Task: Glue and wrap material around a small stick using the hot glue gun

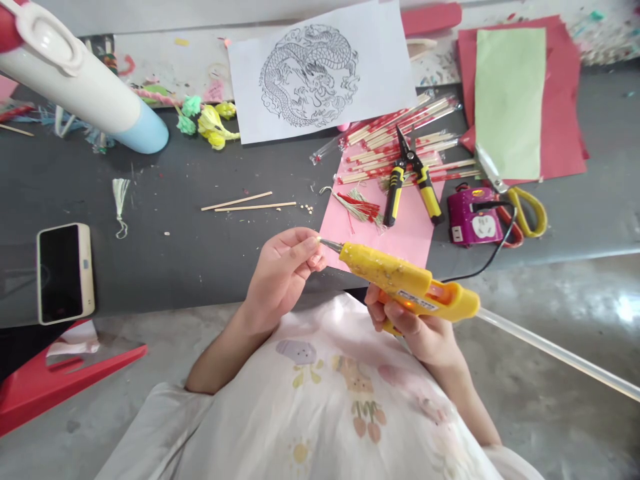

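My right hand (407, 320) is wrapped round the handle of a yellow glue gun (395, 273), which has a small orange light glowing and a clear glue stick (555, 350) coming out of its back. The metal nozzle points left and meets the fingertips of my left hand (287, 267). Thumb and forefinger of that hand pinch a tiny pale piece (319, 239) at the nozzle tip; it is too small to identify. Beyond the hands, two thin wooden sticks (255, 207) lie on the dark table (165, 267), with several small pale bits (307, 209) beside them.
Pliers (427, 193), tassels (363, 207) and wrapped sticks lie on pink paper (410, 243). A purple power block (474, 217) and scissors (530, 212) are at right. A dragon drawing (310, 77) lies behind. At left are a phone (65, 273), tassel (120, 200) and white-blue bottle (100, 93).
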`<state>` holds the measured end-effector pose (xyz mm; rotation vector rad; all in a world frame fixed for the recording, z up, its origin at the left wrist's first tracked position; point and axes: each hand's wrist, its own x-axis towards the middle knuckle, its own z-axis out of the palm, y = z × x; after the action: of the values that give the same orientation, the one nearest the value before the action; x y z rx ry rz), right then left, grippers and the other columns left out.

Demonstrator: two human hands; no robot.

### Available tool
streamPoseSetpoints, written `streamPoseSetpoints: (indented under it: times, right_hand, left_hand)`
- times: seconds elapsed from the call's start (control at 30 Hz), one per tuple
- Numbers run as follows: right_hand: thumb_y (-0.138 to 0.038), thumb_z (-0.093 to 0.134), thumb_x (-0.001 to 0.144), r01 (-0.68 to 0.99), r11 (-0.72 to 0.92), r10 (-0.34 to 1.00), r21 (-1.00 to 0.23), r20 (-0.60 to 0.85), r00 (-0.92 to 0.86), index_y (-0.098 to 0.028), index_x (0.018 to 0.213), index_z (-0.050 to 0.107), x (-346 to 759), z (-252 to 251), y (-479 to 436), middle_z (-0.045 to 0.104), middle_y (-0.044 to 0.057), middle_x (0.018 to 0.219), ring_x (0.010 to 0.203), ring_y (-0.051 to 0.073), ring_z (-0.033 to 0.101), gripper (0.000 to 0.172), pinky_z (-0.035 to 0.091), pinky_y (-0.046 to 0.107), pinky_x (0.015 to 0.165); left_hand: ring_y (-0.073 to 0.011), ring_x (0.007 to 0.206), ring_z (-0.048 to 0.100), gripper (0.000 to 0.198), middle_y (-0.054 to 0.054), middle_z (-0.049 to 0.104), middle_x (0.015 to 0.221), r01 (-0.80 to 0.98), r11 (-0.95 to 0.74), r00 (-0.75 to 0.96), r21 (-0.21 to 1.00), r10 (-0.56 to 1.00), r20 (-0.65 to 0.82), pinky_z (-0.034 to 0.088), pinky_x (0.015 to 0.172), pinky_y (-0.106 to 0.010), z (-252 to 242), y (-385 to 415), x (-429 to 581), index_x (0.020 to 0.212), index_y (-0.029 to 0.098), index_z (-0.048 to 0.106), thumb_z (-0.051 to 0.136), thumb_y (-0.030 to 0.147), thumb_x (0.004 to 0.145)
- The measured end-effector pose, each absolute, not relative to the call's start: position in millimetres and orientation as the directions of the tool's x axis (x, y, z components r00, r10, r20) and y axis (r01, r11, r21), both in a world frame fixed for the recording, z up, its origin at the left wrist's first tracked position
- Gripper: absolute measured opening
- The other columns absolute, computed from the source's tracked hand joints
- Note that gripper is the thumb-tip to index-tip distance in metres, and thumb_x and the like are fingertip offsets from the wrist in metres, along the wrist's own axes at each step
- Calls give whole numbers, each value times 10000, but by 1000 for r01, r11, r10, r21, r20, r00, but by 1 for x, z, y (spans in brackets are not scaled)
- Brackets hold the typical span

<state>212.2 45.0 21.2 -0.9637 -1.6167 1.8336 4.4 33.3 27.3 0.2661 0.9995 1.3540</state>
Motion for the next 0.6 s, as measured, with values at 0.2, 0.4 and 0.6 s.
streamPoseSetpoints:
  times: [0.2, 0.4, 0.6]
  right_hand:
    - [-389, 476, 903, 73, -164, 766, -984, -174, -619, -226, 934, 575, 210, 24, 46, 501, -28, 627, 495, 72, 424, 193, 368, 203, 434]
    - [-387, 480, 903, 57, -167, 769, -984, -166, -618, -223, 920, 573, 210, 24, 45, 495, -27, 631, 517, 76, 427, 190, 361, 207, 447]
    - [-373, 499, 896, 45, -193, 771, -980, -180, -611, -221, 899, 575, 212, 24, 44, 504, -22, 642, 543, 86, 469, 170, 379, 217, 467]
  left_hand:
    - [-40, 571, 449, 94, 32, 507, 589, -679, 240, -105, 694, 904, -415, 401, 591, -180, 27, 33, 4, 773, 170, 676, 667, 264, 774]
    - [-46, 580, 454, 92, 28, 509, 594, -672, 236, -110, 702, 906, -410, 409, 597, -188, 28, 32, 4, 777, 173, 680, 668, 264, 773]
    - [-47, 585, 458, 109, 26, 499, 601, -668, 235, -113, 706, 906, -409, 410, 602, -190, 29, 32, 4, 768, 162, 675, 670, 271, 768]
